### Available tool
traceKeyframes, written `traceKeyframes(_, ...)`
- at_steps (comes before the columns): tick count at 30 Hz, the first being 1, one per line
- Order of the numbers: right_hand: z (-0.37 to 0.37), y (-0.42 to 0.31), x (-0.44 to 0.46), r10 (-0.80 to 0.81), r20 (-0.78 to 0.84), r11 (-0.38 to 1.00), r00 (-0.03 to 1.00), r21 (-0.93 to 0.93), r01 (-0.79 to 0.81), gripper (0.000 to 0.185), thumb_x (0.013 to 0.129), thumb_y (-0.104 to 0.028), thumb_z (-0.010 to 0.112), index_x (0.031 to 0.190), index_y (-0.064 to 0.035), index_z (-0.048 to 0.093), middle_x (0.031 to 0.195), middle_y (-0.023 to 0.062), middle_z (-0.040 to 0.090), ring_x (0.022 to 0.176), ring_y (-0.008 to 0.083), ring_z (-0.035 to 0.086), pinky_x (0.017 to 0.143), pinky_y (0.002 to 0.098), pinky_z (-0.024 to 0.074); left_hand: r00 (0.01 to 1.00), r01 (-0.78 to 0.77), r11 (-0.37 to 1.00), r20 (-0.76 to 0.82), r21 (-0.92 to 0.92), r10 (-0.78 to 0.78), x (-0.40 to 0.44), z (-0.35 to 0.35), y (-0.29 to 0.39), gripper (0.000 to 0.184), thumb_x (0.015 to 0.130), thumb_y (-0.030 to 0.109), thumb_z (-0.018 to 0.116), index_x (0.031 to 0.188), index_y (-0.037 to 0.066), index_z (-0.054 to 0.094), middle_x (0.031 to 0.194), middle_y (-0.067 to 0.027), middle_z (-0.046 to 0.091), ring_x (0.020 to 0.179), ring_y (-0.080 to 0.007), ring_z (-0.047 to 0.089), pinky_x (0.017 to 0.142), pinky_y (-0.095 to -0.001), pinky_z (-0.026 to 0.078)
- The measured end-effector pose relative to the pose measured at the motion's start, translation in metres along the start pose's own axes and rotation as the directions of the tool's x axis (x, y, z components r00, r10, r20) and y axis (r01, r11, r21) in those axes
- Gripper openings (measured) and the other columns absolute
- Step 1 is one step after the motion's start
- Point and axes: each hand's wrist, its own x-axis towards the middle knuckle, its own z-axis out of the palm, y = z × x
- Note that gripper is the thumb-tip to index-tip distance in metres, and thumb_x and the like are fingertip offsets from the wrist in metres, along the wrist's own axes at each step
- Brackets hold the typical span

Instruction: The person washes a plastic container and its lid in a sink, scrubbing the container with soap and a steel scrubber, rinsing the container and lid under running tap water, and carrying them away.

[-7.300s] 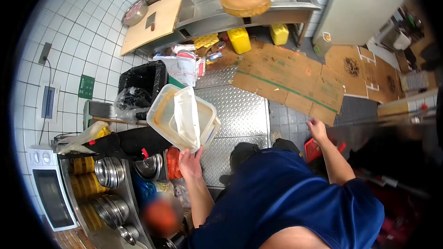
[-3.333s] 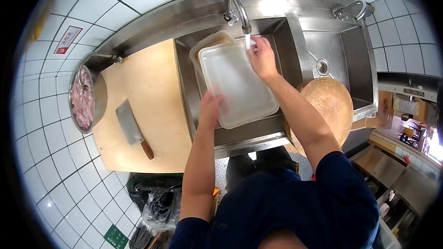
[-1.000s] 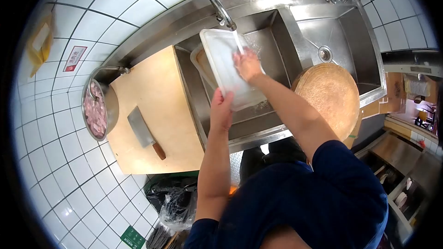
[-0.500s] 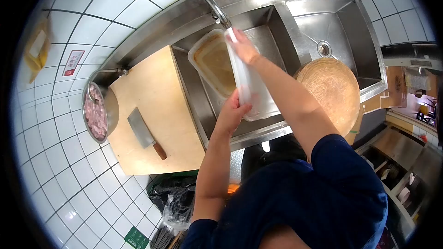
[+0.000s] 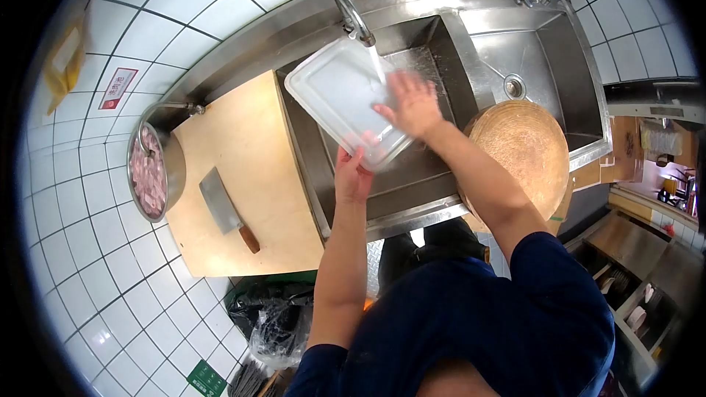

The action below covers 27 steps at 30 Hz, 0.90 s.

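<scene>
A translucent white plastic lid [image 5: 331, 92] with a raised rim is tilted over the left sink basin [image 5: 393, 198]. My left hand [image 5: 355, 175] grips its near edge, thumb on top and fingers showing through from beneath. Over the lid's right side is my right hand [image 5: 414, 106], fingers spread and slightly blurred; whether the palm touches the lid I cannot tell. Water runs from the faucet [image 5: 357, 26] onto the lid beside my right fingers. The lid hides the plastic container in the basin.
Left of the basin, a wooden board [image 5: 257, 154] carries a cleaver [image 5: 226, 206]. Beyond it stands a metal bowl of pink raw meat [image 5: 149, 176] under another tap. A round wooden chopping block [image 5: 522, 158] sits at the right, before a second basin [image 5: 515, 44].
The lid has turned from nearly edge-on to face up and swung left over the container. My right hand has let go of its far edge and moved right and nearer, fingers spread.
</scene>
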Motion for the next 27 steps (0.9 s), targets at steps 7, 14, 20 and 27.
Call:
traceKeyframes(7, -0.019, 0.037, 0.011, 0.088, 0.053, 0.854, 0.995, 0.509, -0.103, 0.058, 0.087, -0.037, 0.072, 0.128, 0.0021, 0.058, 0.108, 0.0246, 0.070, 0.101, 0.0390, 0.068, 0.090, 0.0428, 0.0533, 0.959, 0.256, 0.966, -0.137, 0.034, -0.249, 0.024, -0.061, -0.058, 0.034, 0.100, 0.015, 0.060, 0.133, 0.009, 0.053, 0.129, -0.0067, 0.063, 0.118, -0.0244, 0.062, 0.098, -0.0465, 0.053)
traceKeyframes(14, -0.035, 0.038, -0.016, 0.123, -0.047, 0.816, 0.991, 0.573, -0.073, 0.040, 0.091, -0.030, 0.071, 0.116, 0.0004, 0.066, 0.096, 0.0223, 0.071, 0.087, 0.0350, 0.070, 0.080, 0.0408, 0.0545, 0.926, 0.333, 0.943, -0.186, -0.012, -0.329, 0.021, -0.042, -0.080, 0.037, 0.098, 0.019, 0.063, 0.132, 0.006, 0.053, 0.127, -0.0076, 0.063, 0.118, -0.0239, 0.060, 0.101, -0.0466, 0.049)
traceKeyframes(20, -0.008, 0.053, -0.015, 0.296, 0.032, 0.695, 0.954, 0.678, -0.239, 0.035, 0.095, -0.030, 0.065, 0.113, -0.0005, 0.068, 0.100, 0.0234, 0.071, 0.093, 0.0360, 0.070, 0.083, 0.0408, 0.0541, 0.990, 0.032, 0.991, -0.138, 0.134, -0.013, -0.013, -0.010, -0.015, 0.040, 0.094, 0.006, 0.063, 0.132, 0.004, 0.053, 0.124, -0.0103, 0.063, 0.110, -0.0231, 0.063, 0.097, -0.0456, 0.053)
traceKeyframes(27, 0.037, 0.019, 0.021, 0.309, 0.194, 0.405, 0.931, 0.859, -0.313, 0.035, 0.096, -0.029, 0.058, 0.110, 0.0005, 0.068, 0.100, 0.0186, 0.071, 0.093, 0.0303, 0.070, 0.081, 0.0400, 0.0554, 0.925, -0.151, 0.714, -0.157, 0.684, 0.346, -0.059, 0.051, 0.096, 0.026, 0.091, 0.004, 0.064, 0.117, 0.000, 0.061, 0.105, -0.0083, 0.069, 0.090, -0.0161, 0.065, 0.075, -0.0317, 0.053)
